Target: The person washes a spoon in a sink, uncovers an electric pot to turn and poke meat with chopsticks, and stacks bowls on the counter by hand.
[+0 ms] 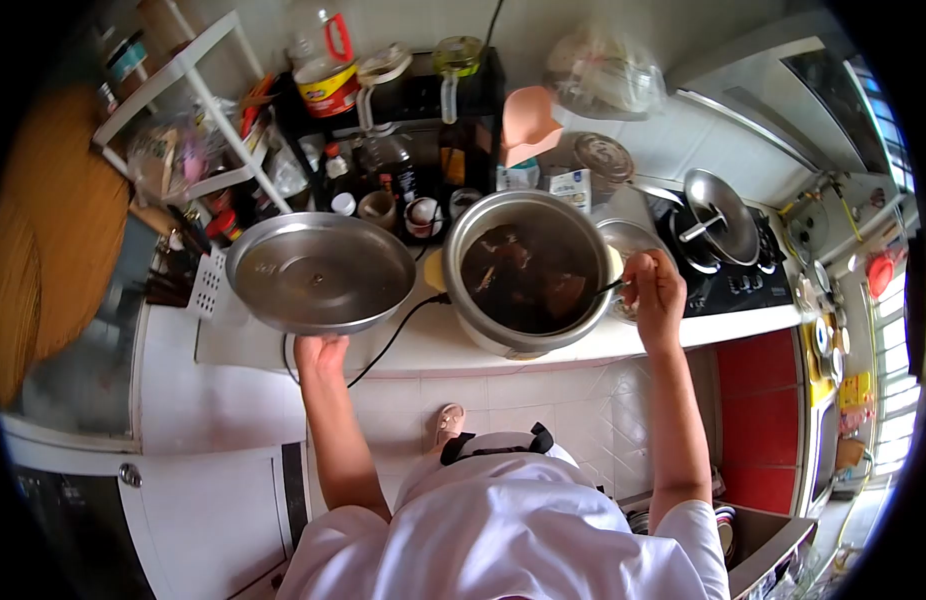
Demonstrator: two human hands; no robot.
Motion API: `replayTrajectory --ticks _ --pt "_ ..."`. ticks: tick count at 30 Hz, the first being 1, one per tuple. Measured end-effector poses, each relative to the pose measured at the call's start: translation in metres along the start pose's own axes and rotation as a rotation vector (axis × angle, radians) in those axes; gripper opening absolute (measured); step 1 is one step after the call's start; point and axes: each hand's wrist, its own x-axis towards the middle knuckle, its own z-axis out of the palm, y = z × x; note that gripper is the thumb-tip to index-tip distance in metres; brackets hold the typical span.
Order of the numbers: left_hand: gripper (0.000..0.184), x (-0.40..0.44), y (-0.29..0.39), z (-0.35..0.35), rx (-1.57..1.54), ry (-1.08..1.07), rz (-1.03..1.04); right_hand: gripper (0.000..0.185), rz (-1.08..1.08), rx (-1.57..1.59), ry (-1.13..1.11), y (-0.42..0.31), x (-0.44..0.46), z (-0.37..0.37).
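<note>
Counter (233, 343), left hand (321, 352) under lid (321, 277), right hand (655, 290) curled

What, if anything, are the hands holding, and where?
Left hand: round metal lid, at or under its near edge; exact grip hidden. Right hand: thin dark utensil, by its outer end.

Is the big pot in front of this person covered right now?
No, the pot is open at the top, with its dark contents in plain sight.
</note>
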Motion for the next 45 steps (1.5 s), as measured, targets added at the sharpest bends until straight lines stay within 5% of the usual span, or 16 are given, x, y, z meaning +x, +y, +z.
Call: replayTrajectory --ticks 14,28,34,39,42,45 --pt "0.023 0.061 0.013 -0.14 0.165 0.233 -0.06 0.026 -0.015 0.019 0.027 0.004 0.0 0.02" --pt "0.013 0.127 -0.008 -0.119 0.239 0.284 -0.133 0.031 -0.04 -0.022 0.159 -0.008 0.028 0.038" --pt "0.013 0.16 0.013 -0.167 0.264 0.277 -0.179 0.031 0.039 -0.186 0.151 -0.013 0.021 0.048" --pt "0.018 0.154 0.04 -0.207 0.204 0.121 -0.266 0.031 0.046 -0.075 0.144 -0.013 0.022 0.038" --pt "0.043 0.116 0.062 -0.193 0.02 0.097 -0.26 0.032 0.02 -0.047 0.104 -0.012 0.024 0.039" --pt "0.041 0.108 0.066 -0.2 0.271 0.284 -0.11 0.032 -0.045 -0.049 0.098 -0.01 0.021 0.041"
